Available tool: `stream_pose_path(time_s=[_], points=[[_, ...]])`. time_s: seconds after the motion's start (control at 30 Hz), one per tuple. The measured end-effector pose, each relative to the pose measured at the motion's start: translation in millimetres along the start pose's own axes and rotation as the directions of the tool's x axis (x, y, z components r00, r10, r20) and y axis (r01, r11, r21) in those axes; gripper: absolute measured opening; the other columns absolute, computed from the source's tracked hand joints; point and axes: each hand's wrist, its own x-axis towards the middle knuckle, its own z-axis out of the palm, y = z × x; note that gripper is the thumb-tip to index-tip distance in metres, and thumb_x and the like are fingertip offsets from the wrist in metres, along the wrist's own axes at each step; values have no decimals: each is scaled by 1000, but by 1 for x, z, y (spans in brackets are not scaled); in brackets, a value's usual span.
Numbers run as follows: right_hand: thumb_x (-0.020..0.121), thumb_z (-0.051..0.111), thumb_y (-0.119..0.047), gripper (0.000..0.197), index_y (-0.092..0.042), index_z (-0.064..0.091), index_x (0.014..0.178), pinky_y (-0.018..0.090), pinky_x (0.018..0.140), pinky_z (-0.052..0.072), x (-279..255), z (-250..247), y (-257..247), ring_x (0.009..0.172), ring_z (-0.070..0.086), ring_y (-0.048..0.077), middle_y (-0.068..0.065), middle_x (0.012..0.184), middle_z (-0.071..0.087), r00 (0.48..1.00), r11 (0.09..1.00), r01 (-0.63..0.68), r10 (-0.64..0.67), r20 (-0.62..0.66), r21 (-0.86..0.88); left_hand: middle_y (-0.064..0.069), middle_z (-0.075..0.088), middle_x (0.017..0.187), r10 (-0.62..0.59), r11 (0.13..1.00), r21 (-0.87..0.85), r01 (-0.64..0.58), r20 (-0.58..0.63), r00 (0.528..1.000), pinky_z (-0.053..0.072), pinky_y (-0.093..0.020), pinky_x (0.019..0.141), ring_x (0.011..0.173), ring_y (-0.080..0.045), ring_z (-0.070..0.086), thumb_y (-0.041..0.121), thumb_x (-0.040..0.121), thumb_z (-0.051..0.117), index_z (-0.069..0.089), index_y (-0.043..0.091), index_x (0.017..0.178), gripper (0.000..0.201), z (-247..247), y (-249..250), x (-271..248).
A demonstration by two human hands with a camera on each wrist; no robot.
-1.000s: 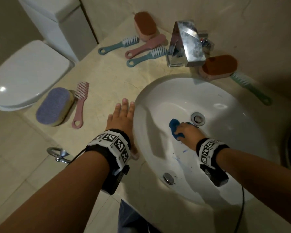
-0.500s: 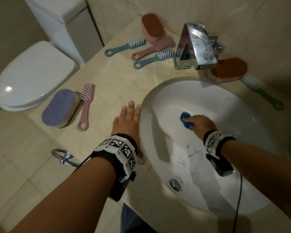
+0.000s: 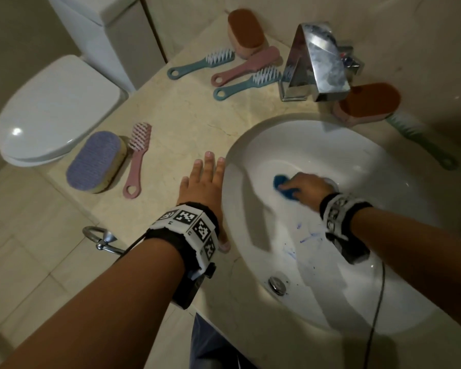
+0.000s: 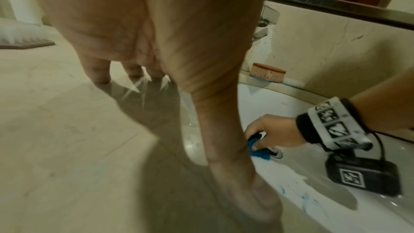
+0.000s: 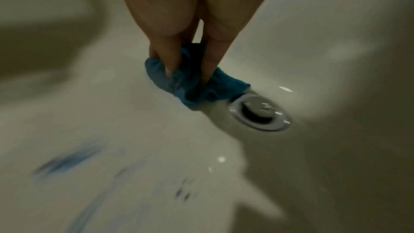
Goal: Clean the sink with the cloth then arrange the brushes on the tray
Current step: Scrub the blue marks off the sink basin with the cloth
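Right hand (image 3: 308, 185) is pinching a bunched blue cloth (image 3: 282, 186) against the floor of the white sink (image 3: 399, 166), fingers curled down into the folds; in the right wrist view two fingertips (image 5: 171, 63) are digging into the wad. The cloth is sitting just beside the drain (image 5: 260, 112), touching or nearly touching its chrome ring, hard to say through the blur.

Key relation: blue streaks (image 3: 308, 238) are lying on the near slope of the basin, between the cloth and the overflow plug (image 3: 277, 284), so the dirt is sitting on the wrist side of the fingers, toward the person, not beyond them. The coming wipe probably needs a pull back toward the body. The right hand is the nearer one and is already in the bowl.

Left hand (image 3: 202, 182) is lying flat on the beige counter (image 3: 171, 123) at the sink's left rim, fingers straight and together, holding nothing, likely bracing.

Brushes untouched: a pink brush (image 3: 136, 158) beside a purple scrub pad (image 3: 96, 161) at left, two teal brushes (image 3: 200, 63) and a pink one (image 3: 246, 65) near the faucet (image 3: 320, 59), a green brush (image 3: 423, 139) at the far right. All are lying with long axes roughly diagonal, handles toward the person. No tray is showing in any view.

Cleaning step is underway; arranging is not yet started.
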Motion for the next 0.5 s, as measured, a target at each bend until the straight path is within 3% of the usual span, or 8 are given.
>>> stream_pose_path(time_s=[0.1, 0.17, 0.23, 0.3, 0.37, 0.4, 0.43, 0.5], points=[[85, 65, -17, 33, -10, 45, 60, 15, 47, 40, 8, -17, 16, 63, 46, 18, 6, 66, 45, 982, 990, -134, 138, -128, 45, -6, -35, 151, -1, 1000, 3, 1, -1, 1000, 4, -45, 117, 143, -27, -22, 39, 45, 91, -30, 16, 142, 157, 0, 0, -1], [84, 64, -5, 37, -11, 39, 58, 13, 48, 40, -8, -8, 26, 61, 43, 13, 2, 64, 41, 980, 988, -148, 152, -128, 41, -6, -34, 151, -1, 1000, 1, 1, -3, 1000, 4, -45, 117, 143, -27, -21, 39, 44, 92, -30, 16, 143, 158, 0, 0, 0], [84, 63, -2, 33, -12, 46, 57, 20, 64, 38, -31, 9, 29, 64, 44, 12, -4, 60, 44, 993, 995, -103, 103, -59, 14, -6, -34, 151, -6, 1000, 0, 6, -7, 1000, 4, -44, 117, 143, -27, -21, 39, 44, 92, -29, 16, 143, 158, 0, 1, 0], [87, 59, -3, 16, -14, 66, 77, 19, 73, 33, -52, 19, 35, 76, 44, 11, -12, 71, 47, 988, 994, 7, 10, 152, -113, -6, -34, 151, -7, 1000, 6, 7, -7, 1000, 4, -44, 117, 143, -27, -21, 40, 44, 92, -30, 16, 143, 158, -1, 1, -1], [86, 57, -1, 21, -21, 61, 80, 18, 70, 33, -48, 11, 34, 75, 40, 10, -7, 78, 43, 975, 982, 46, -4, 221, -186, -5, -34, 151, -7, 1000, 8, 7, -10, 1000, 4, -44, 118, 143, -26, -21, 40, 44, 92, -30, 16, 143, 158, 0, 1, 0], [86, 57, -1, 23, -18, 52, 70, 19, 63, 35, -43, 3, 36, 68, 39, 11, -2, 73, 41, 985, 992, 69, -52, 165, -101, -5, -34, 151, -6, 1000, 6, 6, -11, 1000, 4, -45, 118, 143, -26, -21, 40, 44, 92, -29, 17, 143, 158, 1, 0, 0], [86, 57, -2, 27, -16, 46, 67, 19, 58, 36, -35, -3, 37, 65, 39, 13, 1, 70, 39, 997, 1000, -28, 28, 71, 1, -5, -34, 151, -5, 1000, 8, 5, -12, 1000, 5, -45, 118, 144, -27, -21, 40, 44, 92, -29, 16, 143, 158, 1, 0, 1], [89, 56, -5, 16, -16, 50, 79, 21, 59, 36, -27, -11, 30, 69, 42, 13, 4, 79, 44, 996, 993, -67, 61, -61, -101, -6, -33, 152, -3, 1000, 13, 4, -18, 1000, 6, -44, 120, 144, -27, -20, 41, 43, 91, -29, 16, 143, 158, 1, 0, 0]])
